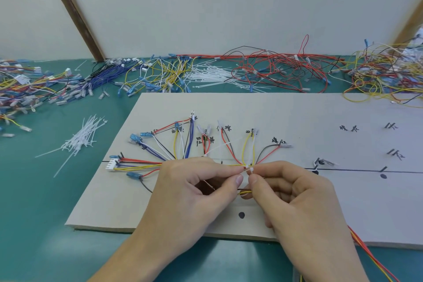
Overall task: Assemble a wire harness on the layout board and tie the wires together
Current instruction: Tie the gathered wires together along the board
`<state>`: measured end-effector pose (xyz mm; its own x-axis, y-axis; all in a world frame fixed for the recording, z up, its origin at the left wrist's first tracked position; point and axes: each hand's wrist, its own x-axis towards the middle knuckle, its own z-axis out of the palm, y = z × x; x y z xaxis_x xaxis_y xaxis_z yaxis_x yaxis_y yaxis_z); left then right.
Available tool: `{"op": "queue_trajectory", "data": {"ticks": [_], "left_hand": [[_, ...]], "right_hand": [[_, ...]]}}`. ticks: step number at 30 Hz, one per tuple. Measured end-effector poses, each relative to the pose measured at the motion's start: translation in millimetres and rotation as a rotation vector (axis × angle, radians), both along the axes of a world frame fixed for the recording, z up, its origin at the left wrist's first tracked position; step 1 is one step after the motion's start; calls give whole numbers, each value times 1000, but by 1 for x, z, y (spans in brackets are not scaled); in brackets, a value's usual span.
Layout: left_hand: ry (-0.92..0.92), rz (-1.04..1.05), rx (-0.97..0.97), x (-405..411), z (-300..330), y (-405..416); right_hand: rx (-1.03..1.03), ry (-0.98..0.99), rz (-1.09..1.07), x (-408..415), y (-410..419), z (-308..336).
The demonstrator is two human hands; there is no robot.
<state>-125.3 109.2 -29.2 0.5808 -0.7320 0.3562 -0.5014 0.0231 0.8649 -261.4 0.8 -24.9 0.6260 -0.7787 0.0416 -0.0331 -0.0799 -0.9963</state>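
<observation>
Both hands' fingers (pixel 239 178) pinch a white cable tie (pixel 251 169), hiding the wire bundle (pixel 137 165) beneath.

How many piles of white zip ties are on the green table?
2. One loose pile of zip ties lies left of the layout board; another pile lies behind it among the wires. More may be hidden.
</observation>
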Motion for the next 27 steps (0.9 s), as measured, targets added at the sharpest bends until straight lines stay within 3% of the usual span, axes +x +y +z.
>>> {"op": "queue_trajectory", "data": {"ticks": [13, 22, 27], "left_hand": [[12, -17, 22, 1, 2, 1], [291, -66, 44, 3, 5, 3], [308, -95, 59, 4, 9, 2]], "right_hand": [[-40, -3, 34, 3, -1, 0], [-171, 94, 94, -1, -3, -5], [-203, 94, 71, -2, -4, -6]]}}
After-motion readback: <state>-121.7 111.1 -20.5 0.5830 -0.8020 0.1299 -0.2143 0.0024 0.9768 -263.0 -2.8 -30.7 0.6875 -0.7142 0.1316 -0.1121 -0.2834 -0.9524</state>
